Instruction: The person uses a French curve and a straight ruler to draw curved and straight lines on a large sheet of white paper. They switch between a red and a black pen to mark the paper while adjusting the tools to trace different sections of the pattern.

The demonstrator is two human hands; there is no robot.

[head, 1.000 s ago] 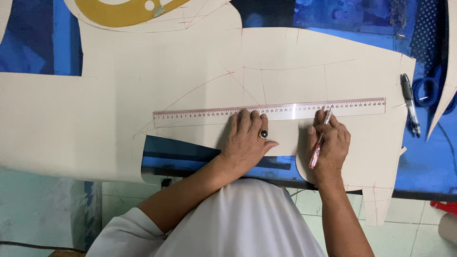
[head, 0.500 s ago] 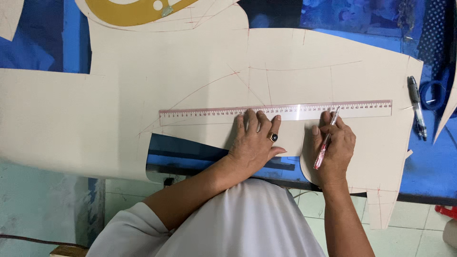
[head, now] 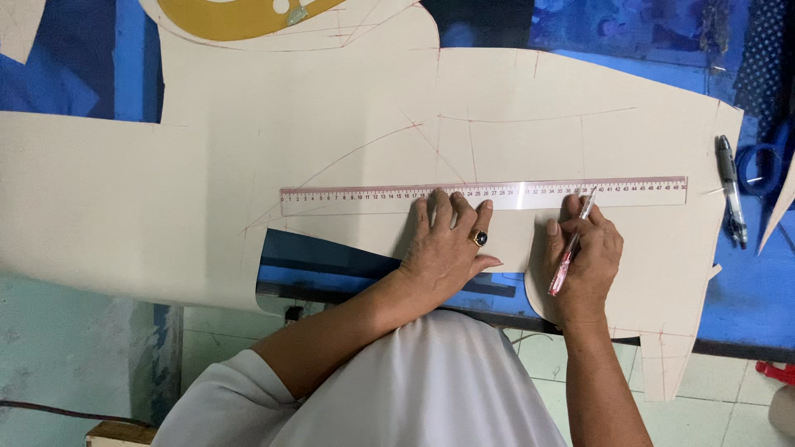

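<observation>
A person's left hand (head: 447, 244) is lying flat, fingers spread, pressing a long clear plastic ruler (head: 484, 196) onto a cream paper pattern sheet (head: 348, 141). The right hand (head: 582, 258) is pinching a pink pen (head: 571, 244) closed, its tip touching the ruler's lower edge, apparently mid-line; continuing calls for a steady ruler.

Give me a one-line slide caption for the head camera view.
Left hand pins a clear ruler on cream pattern paper while right hand draws with a pink pen.

Blue table (head: 745, 306), cream paper pattern (head: 348, 124), pen (head: 730, 189)
</observation>
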